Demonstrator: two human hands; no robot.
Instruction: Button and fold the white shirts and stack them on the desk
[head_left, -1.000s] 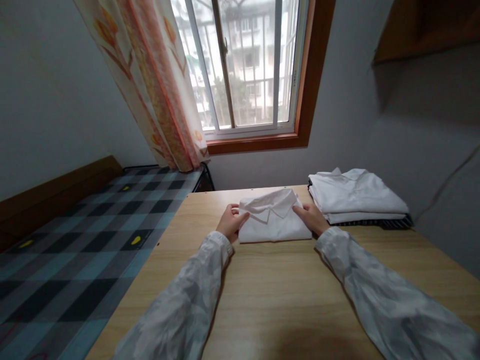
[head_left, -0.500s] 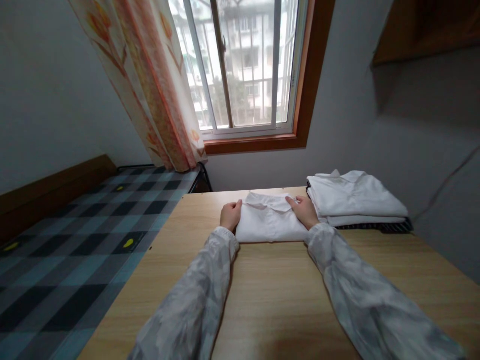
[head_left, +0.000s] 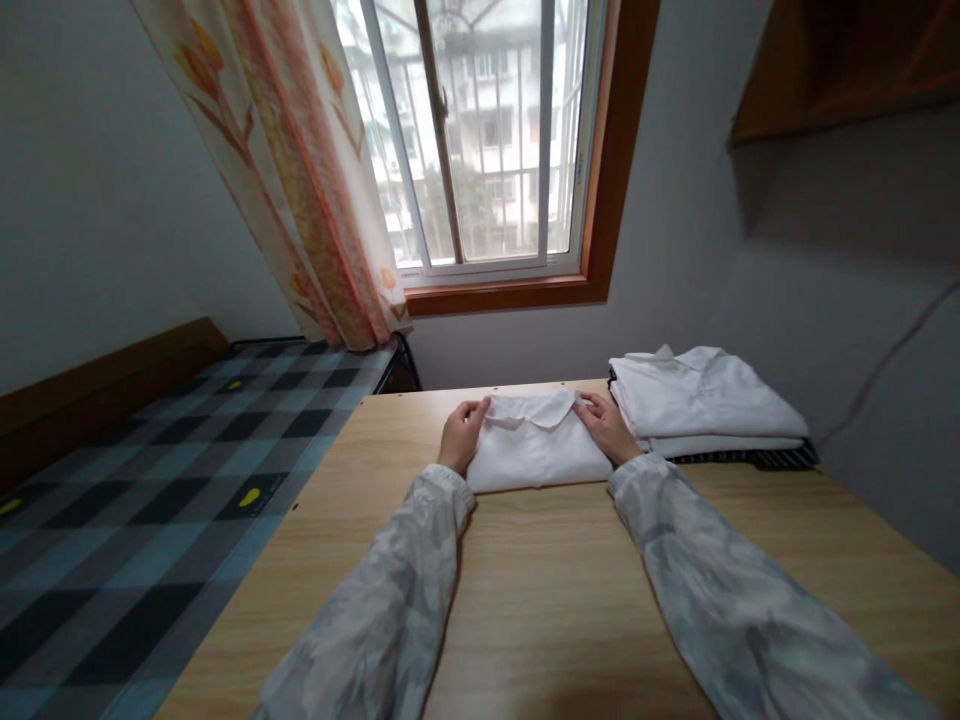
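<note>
A folded white shirt [head_left: 536, 455] lies on the light wooden table [head_left: 555, 590], its collar at the far edge. My left hand [head_left: 461, 435] is closed on the shirt's far left corner, thumb on top near the collar. On the other side, my right hand [head_left: 606, 428] pinches the right end of the collar area. The fingertips beneath the cloth are partly hidden. Just right of my right hand sits a stack of folded white garments [head_left: 705, 395], with a dark striped piece [head_left: 780, 455] at its bottom.
A bed with a checked cover [head_left: 300, 420] stands left of the table. Behind are a barred window [head_left: 487, 150] and a floral curtain [head_left: 300, 180]. A wooden shelf [head_left: 847, 80] hangs at upper right, and a cable [head_left: 892, 345] runs along the right wall.
Both hands stay at the shirt's far corners. The collar now lies flatter and more evenly spread between them, and my left fingers have shifted slightly toward it. The view has tilted a little.
</note>
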